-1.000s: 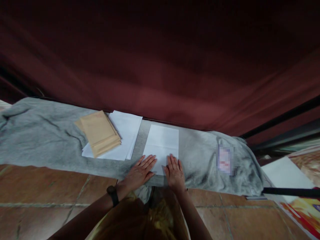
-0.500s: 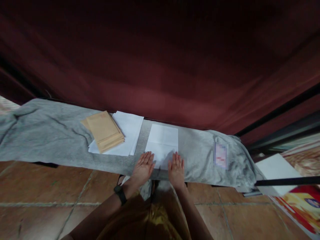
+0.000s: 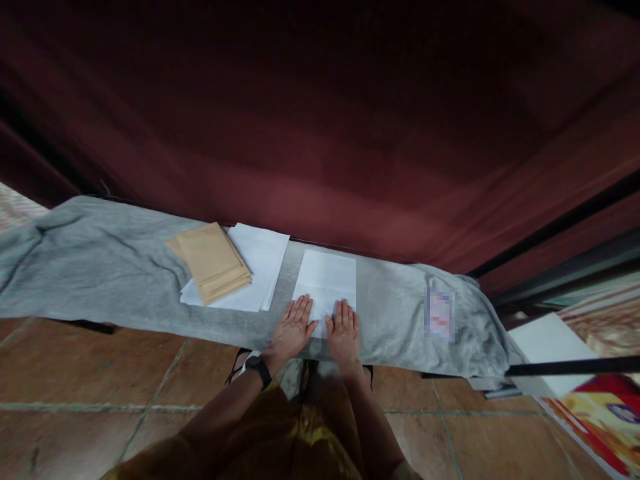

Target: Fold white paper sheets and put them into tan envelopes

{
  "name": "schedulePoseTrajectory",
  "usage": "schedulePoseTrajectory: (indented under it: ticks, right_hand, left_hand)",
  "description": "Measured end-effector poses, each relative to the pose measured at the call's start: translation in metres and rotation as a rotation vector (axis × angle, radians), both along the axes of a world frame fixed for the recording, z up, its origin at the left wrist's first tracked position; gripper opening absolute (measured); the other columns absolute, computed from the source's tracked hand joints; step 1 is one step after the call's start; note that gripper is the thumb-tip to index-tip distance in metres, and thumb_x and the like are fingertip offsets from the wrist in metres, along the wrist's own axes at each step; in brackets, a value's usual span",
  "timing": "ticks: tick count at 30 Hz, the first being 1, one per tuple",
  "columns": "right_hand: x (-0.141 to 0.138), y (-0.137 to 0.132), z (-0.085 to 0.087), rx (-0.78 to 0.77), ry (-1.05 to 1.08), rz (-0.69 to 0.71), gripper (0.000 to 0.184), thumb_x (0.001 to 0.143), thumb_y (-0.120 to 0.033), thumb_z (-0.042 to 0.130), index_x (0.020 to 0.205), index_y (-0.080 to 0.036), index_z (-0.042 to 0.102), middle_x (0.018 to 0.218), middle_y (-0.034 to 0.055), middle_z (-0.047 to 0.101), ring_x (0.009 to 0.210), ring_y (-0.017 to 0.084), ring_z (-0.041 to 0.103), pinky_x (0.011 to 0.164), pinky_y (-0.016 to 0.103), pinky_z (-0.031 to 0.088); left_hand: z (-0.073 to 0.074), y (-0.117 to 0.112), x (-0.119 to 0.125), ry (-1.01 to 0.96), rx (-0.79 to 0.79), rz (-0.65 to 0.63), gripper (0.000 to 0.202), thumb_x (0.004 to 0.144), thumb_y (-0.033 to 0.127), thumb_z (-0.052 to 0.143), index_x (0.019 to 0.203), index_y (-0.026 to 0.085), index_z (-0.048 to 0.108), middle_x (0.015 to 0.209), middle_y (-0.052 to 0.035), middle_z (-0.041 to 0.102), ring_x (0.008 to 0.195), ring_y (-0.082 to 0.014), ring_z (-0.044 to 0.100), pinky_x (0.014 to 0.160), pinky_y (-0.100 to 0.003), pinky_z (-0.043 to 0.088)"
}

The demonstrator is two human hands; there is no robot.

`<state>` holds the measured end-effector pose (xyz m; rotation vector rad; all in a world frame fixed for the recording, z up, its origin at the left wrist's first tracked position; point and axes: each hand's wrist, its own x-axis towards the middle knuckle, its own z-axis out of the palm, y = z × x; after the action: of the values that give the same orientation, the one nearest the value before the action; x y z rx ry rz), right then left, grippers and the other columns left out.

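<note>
A white sheet of paper (image 3: pixel 327 273) with a crease across its middle lies on the grey cloth (image 3: pixel 395 293) in front of me. My left hand (image 3: pixel 296 325) rests palm down over its near left corner, fingers stretched out. On the near right part of the sheet lies my right hand (image 3: pixel 343 332), also flat with its fingers straight. Neither hand grips anything. To the left, a stack of brown envelopes (image 3: pixel 210 257) lies on top of several white sheets (image 3: pixel 267 260).
A blurred-out small rectangular item (image 3: pixel 440 313) lies on the cloth at the right. A dark red curtain (image 3: pixel 320 167) hangs behind. At far right are a white box (image 3: pixel 555 347), a black bar (image 3: pixel 575 367) and a red-yellow package (image 3: pixel 605 413). Tiled floor (image 3: pixel 150 360) shows below.
Both hands have moved inward and slightly forward, further onto the white sheet. The sheet, envelopes and paper stack lie as before; the view has shifted slightly.
</note>
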<state>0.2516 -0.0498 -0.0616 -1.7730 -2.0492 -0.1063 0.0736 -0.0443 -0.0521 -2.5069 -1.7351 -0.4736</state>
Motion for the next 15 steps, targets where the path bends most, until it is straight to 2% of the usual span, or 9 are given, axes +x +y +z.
schedulePoseTrajectory:
  ticks: [7,15]
  right_hand:
    - [0.032,-0.009,-0.006,0.048,-0.058,-0.040,0.061,0.110,-0.043,0.030,0.157,-0.006,0.039,0.155,0.0237,0.050,0.143,0.033,0.048,0.116,0.052,0.036]
    - [0.044,-0.019,-0.013,0.052,-0.068,-0.093,0.061,0.109,-0.045,0.029,0.156,-0.007,0.041,0.153,0.0232,0.053,0.142,0.034,0.048,0.116,0.053,0.036]
  left_hand:
    - [-0.002,-0.006,-0.018,-0.042,0.033,0.044,0.064,0.106,0.048,0.032,0.153,0.006,0.045,0.159,-0.0183,0.045,0.151,-0.0285,0.039,0.125,-0.048,0.030]
    - [-0.001,-0.016,-0.033,-0.041,0.027,0.057,0.062,0.106,0.047,0.033,0.154,0.009,0.044,0.159,-0.0157,0.045,0.151,-0.0280,0.039,0.126,-0.049,0.029]
